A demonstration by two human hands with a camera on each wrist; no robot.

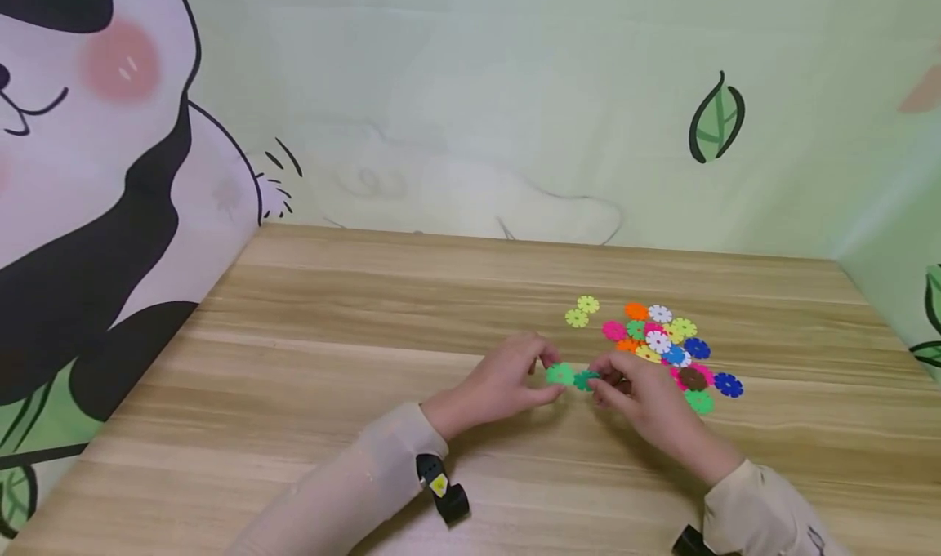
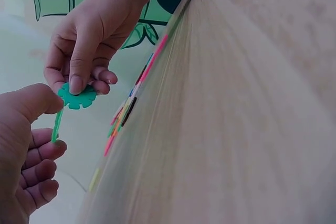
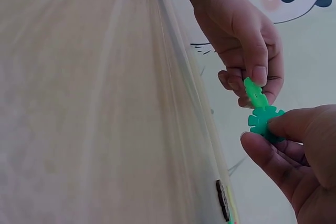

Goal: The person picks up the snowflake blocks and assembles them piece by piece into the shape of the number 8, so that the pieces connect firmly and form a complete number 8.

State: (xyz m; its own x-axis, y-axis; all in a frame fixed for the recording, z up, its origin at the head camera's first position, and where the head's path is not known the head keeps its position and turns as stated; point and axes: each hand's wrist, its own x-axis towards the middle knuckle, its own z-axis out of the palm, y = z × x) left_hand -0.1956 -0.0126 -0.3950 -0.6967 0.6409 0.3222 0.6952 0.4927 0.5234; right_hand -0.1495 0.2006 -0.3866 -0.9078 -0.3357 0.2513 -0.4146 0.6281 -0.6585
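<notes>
A light green notched plastic disc point(image 1: 559, 374) is pinched between the thumb and fingers of my left hand point(image 1: 507, 380). My right hand point(image 1: 650, 397) pinches a darker teal green notched disc point(image 1: 585, 380) just to its right. In the right wrist view the light green disc point(image 3: 255, 93) meets the edge of the teal disc point(image 3: 264, 121), the two set at an angle to each other. The left wrist view shows the light green disc point(image 2: 57, 125) nearly edge-on below the teal one point(image 2: 77, 97). Both hands hold the discs above the wooden table.
A loose pile of notched discs in several colours point(image 1: 657, 342) lies beyond my right hand. Two yellow-green discs point(image 1: 577, 318) lie left of the pile, and a dark blue disc point(image 1: 729, 384) at its right. The wooden table point(image 1: 367, 295) meets a painted wall point(image 1: 470, 115) at the back.
</notes>
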